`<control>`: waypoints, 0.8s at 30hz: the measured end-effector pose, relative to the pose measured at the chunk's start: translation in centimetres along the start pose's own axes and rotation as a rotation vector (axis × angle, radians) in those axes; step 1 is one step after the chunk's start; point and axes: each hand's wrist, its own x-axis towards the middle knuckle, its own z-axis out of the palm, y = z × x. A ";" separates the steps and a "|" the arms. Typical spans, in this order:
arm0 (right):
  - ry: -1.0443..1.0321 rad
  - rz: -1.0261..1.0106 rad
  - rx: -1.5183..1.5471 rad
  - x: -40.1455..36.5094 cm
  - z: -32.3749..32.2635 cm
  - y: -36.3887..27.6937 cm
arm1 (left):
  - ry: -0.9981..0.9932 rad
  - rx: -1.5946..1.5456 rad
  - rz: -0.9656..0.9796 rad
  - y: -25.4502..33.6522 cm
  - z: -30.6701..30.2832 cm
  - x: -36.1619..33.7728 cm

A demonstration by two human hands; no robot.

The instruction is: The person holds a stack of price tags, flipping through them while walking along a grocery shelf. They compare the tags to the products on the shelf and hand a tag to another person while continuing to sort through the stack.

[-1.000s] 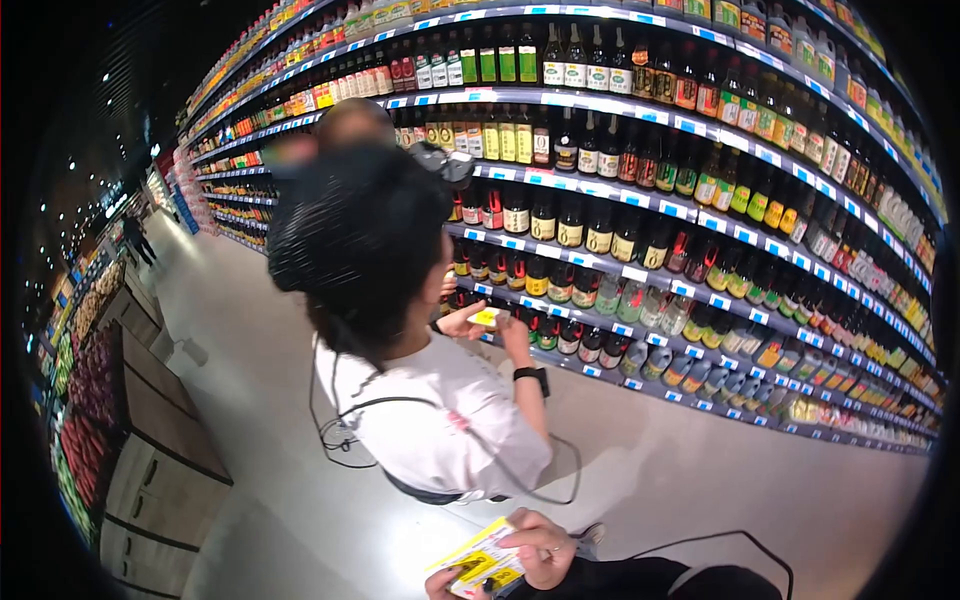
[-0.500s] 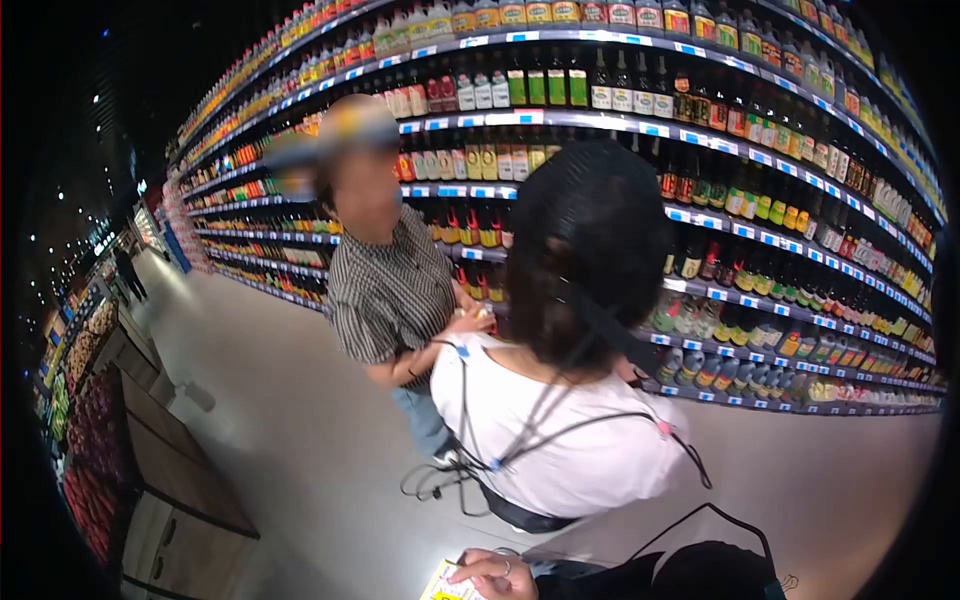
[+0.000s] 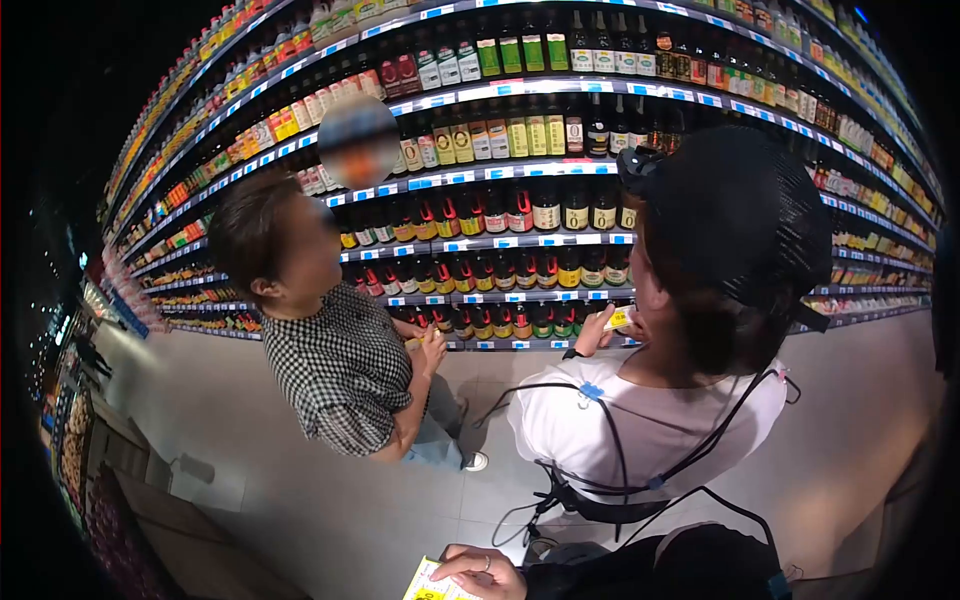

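Card (image 3: 424, 579) is cut off below, partly covered by the right hand (image 3: 484, 574).

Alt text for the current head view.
The wearer's right hand holds a yellow-and-white card at the bottom edge. Ahead, a person in a checked shirt and another in a white top stand before shelves of bottles.

Card (image 3: 421, 579) partly beyond bottom edge

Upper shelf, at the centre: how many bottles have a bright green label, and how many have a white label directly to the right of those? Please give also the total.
Green-label bottles: 4
White-label bottles: 4
Total: 8
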 end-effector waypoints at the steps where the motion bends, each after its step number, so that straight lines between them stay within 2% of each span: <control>1: 0.065 0.050 0.088 0.6 0.3 0.8 | -0.034 -0.071 -0.194 -4.7 -1.8 1.1; 2: 0.129 0.100 0.179 0.9 0.7 1.9 | -0.057 -0.074 -0.194 -6.5 -1.9 2.8; 3: 0.201 0.167 0.242 1.3 1.1 3.2 | -0.169 -0.069 -0.224 -8.1 -2.2 4.4; 4: 0.139 0.089 0.115 2.0 0.8 4.2 | -0.280 -0.061 -0.256 -8.8 -2.6 5.8; 6: 0.273 0.019 -0.051 4.8 2.4 2.2 | -0.380 -0.147 -0.197 -2.5 0.2 9.8; 7: 0.301 -0.063 -0.093 5.6 2.9 2.9 | -0.424 -0.225 -0.291 -3.5 -0.4 11.0; 10: 0.389 -0.059 -0.165 7.3 5.8 4.7 | -0.486 -0.215 -0.326 -3.5 -1.3 15.6; 11: 0.420 -0.039 -0.094 8.1 6.9 5.1 | -0.497 -0.209 -0.333 -3.0 -1.3 17.4; 13: 0.443 -0.018 -0.111 10.0 8.4 5.1 | -0.579 -0.165 -0.279 -2.9 -1.7 20.7; 14: 0.447 0.008 -0.125 11.0 8.9 4.9 | -0.578 -0.210 -0.322 -3.7 -1.9 22.2; 16: 0.427 0.068 -0.149 12.6 9.7 4.7 | -0.760 -0.492 -0.449 -3.6 -1.4 25.7; 18: 0.388 0.026 -0.184 14.2 9.4 4.1 | -0.778 -0.466 -0.321 -3.5 -0.5 27.8; 20: 0.334 -0.010 -0.199 15.7 9.5 2.9 | -0.906 -0.390 -0.128 -2.5 0.2 30.4; 21: 0.328 -0.004 -0.153 16.0 9.7 2.6 | -0.984 -0.459 -0.322 -0.3 0.4 31.1; 24: 0.311 -0.049 -0.170 17.2 10.2 1.5 | -1.079 -0.368 -0.213 0.5 0.7 32.9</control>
